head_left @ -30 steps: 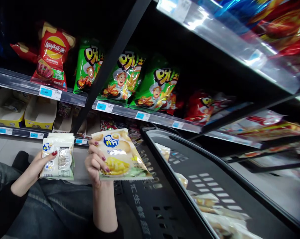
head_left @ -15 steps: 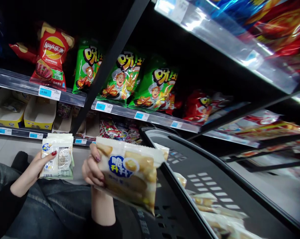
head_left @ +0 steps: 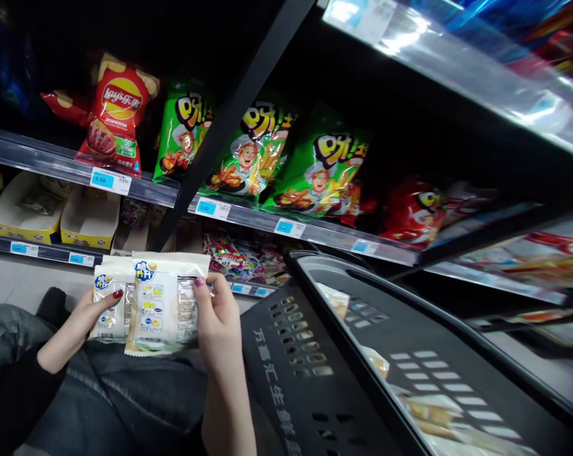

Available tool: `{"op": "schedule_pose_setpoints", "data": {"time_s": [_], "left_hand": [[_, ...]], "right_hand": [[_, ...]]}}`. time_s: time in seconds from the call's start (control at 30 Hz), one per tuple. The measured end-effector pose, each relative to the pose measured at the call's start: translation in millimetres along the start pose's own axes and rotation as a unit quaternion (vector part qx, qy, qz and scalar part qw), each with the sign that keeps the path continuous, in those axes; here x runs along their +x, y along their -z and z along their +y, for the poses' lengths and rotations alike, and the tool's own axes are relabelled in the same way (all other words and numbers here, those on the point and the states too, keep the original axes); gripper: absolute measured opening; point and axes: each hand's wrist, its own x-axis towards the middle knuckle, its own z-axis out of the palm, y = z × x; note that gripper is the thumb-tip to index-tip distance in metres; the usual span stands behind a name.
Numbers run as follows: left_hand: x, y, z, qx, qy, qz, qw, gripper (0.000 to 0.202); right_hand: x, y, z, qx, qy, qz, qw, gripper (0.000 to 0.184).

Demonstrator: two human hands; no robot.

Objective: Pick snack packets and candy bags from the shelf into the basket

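Down low, the left hand [head_left: 77, 323] is gripping a small white plastic snack packet [head_left: 106, 304], fingers closed around its edge, while the right hand [head_left: 220, 320] is pinching a matching cream packet [head_left: 160, 307] overlapping it, just beside the black perforated plastic basket [head_left: 309, 361].

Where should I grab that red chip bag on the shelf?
Pinch the red chip bag near its top seam, coming from the front: it stands upright, facing out, with its top clear of the green bags beside it.

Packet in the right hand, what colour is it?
The packet is white with a blue logo, head view.
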Motion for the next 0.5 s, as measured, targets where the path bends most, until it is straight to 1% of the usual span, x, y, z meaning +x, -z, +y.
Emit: {"op": "schedule_pose_setpoints", "data": {"time_s": [0.07,0.13,0.2,0.27,0.33,0.4,0.43,0.5], "left_hand": [[-1,-1.3,1,-0.003,-0.005,-0.004,1.0,0.057],[-1,-0.8,1,-0.004,-0.004,-0.012,1.0,0.055],[1,1.5,-1,0.001,0.0,-0.021,1.0,0.051],[5,4.7,-6,0.019,-0.008,-0.015,1.0,0.047],[10,7.6,-11,0.058,-0.044,0.019,0.997,0.044],[12,9.3,-15,0.115,-0.096,0.069,0.986,0.042],[13,9.7,-16,0.141,-0.119,0.088,0.979,0.04],[12,9.7,-17,0.169,-0.151,0.107,0.968,0.036]], "right_hand": [[0,0,-2,-0.001,0.01,0.0,1.0,0.021],[-1,2,-7,-0.014,0.025,0.004,1.0,0.021],[-5,2,-12,-0.056,0.052,0.023,0.997,0.018],[-13,-2,-18,-0.128,0.088,0.06,0.986,0.014],[-25,-12,-22,-0.222,0.125,0.103,0.961,0.012],[-37,-31,-24,-0.321,0.167,0.121,0.924,0.016],[-43,-43,-23,-0.365,0.189,0.112,0.905,0.019],[-50,-68,-17,-0.425,0.227,0.063,0.874,0.023]]}}
